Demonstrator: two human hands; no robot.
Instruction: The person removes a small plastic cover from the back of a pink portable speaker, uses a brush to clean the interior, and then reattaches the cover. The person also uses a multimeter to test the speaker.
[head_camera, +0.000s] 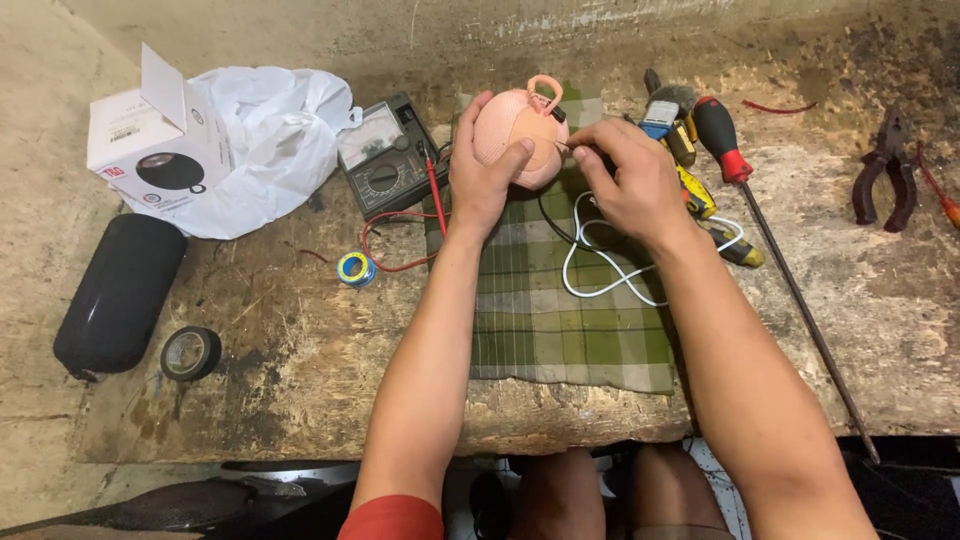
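The left hand (482, 172) grips a small round pink speaker (518, 138) from its left side, fingers wrapped round the back and the thumb pressed across its woven front, holding it just above the far edge of a green checked cloth (560, 330) spread on the worn wooden worktop (300, 350). The right hand (630, 180) is at the speaker's right side, its fingers pinched closed on something thin at the shell, too small to make out. A white cable (600, 265) loops on the cloth under that hand. To the left of the speaker lies an analogue multimeter (385, 155) with red leads, a small spool (354, 268) near it, then a white plastic bag (270, 140), a white box (150, 140), a black oblong speaker (120, 295) and a roll of black tape (190, 352). To the right lie a red-handled screwdriver (722, 140) and pliers (885, 170)
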